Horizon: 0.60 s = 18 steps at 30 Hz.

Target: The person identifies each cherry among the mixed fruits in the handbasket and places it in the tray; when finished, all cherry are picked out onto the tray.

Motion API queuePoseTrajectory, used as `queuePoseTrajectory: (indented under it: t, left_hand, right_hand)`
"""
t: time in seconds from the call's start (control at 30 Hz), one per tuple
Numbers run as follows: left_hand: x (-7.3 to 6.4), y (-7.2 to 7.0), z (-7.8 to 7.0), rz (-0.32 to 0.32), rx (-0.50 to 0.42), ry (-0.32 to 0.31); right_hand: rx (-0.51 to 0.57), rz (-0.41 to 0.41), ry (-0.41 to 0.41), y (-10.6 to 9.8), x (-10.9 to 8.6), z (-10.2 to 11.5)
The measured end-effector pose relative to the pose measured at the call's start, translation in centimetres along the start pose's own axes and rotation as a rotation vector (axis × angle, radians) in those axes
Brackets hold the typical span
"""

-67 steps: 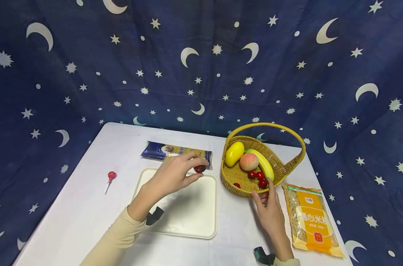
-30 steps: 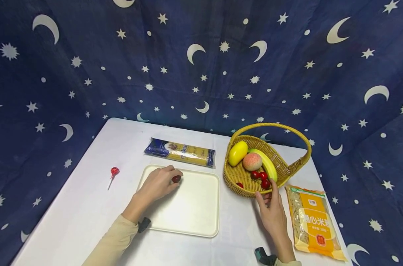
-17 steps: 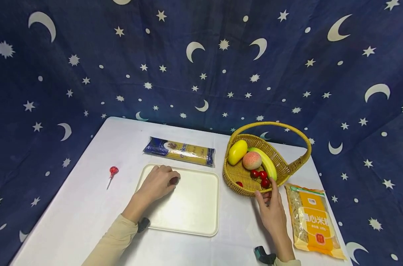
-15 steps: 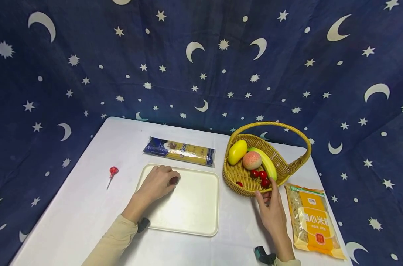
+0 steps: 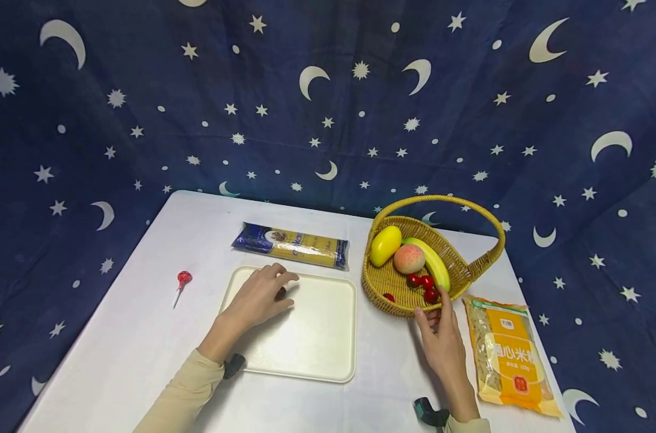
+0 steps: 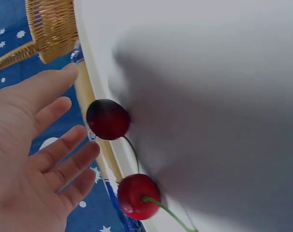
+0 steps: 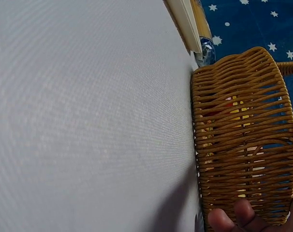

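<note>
My left hand (image 5: 257, 296) hovers over the left part of a cream tray (image 5: 311, 343), its fingers spread apart. In the left wrist view, a dark red cherry (image 6: 108, 121) and a brighter red cherry (image 6: 138, 197) with green stems lie on the tray, clear of the fingers. From above, the hand mostly hides them. My right hand (image 5: 444, 346) grips the near rim of a wicker basket (image 5: 454, 270), with fingertips on its outer wall. Inside are a yellow mango (image 5: 385, 246), a peach (image 5: 409, 258), a banana (image 5: 435, 264) and several cherries (image 5: 427, 282).
Behind the tray lies a blue and yellow pasta packet (image 5: 292, 245). A red lollipop (image 5: 184, 279) is on the white table to the left. An orange food bag (image 5: 508, 355) lies right of the right hand. A dark starry curtain (image 5: 328, 102) hangs behind.
My left hand brought the cherries from above the pasta packet's near side down to the tray's left part, then spread its fingers and let go. The right hand stays at the basket.
</note>
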<state>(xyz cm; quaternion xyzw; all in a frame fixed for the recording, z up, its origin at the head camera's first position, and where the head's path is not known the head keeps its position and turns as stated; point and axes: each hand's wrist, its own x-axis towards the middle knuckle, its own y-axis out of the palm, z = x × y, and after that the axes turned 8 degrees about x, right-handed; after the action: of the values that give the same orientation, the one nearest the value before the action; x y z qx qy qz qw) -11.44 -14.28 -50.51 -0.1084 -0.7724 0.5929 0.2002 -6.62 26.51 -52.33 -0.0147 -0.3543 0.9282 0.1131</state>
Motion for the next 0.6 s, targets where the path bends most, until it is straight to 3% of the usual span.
queuePoseTrajectory:
  t: [0.37, 0.6]
  left_hand:
    - [1.7, -1.3, -1.5, -0.035, -0.047, 0.051]
    - [4.1, -2.0, -3.4, -0.048, -0.064, 0.117]
  right_hand:
    - [-0.001, -0.013, -0.013, 0.1, 0.1, -0.2]
    - [-0.006, -0.022, -0.017, 0.1, 0.2, -0.3]
